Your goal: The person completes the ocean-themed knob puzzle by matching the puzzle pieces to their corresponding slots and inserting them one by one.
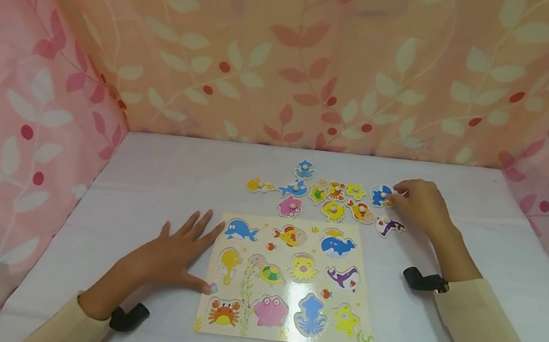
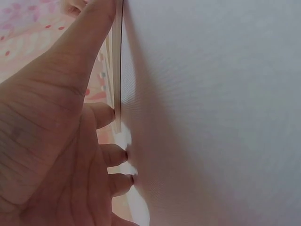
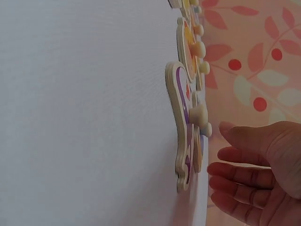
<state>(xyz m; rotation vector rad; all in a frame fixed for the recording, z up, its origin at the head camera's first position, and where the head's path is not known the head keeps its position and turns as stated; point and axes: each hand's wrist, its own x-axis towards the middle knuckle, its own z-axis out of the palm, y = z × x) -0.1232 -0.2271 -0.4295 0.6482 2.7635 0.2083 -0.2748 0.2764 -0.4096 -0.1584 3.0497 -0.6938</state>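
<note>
My left hand [image 1: 164, 255] lies with its fingers spread at the left side of the wooden puzzle board [image 1: 261, 281]. Its thumb rests on the board, and the fingertips reach the edge and the cloth in the left wrist view. At the back right, my right hand [image 1: 424, 205] hovers beside a blue whale piece [image 1: 380, 195]. In the right wrist view the thumb and fingers are slightly curved, with a small gap to the nearest knobs. A purple-and-white shark piece [image 3: 181, 127] lies close by, its wooden knob up.
Several knobbed pieces lie behind the board, among them a blue squid [image 1: 304, 170], a pink shell-like piece [image 1: 290, 206], a yellow starfish [image 1: 356, 191] and a crab [image 1: 336, 191]. White cloth [image 1: 143, 173] covers the table. Patterned curtains [image 1: 295, 47] stand at the back and sides.
</note>
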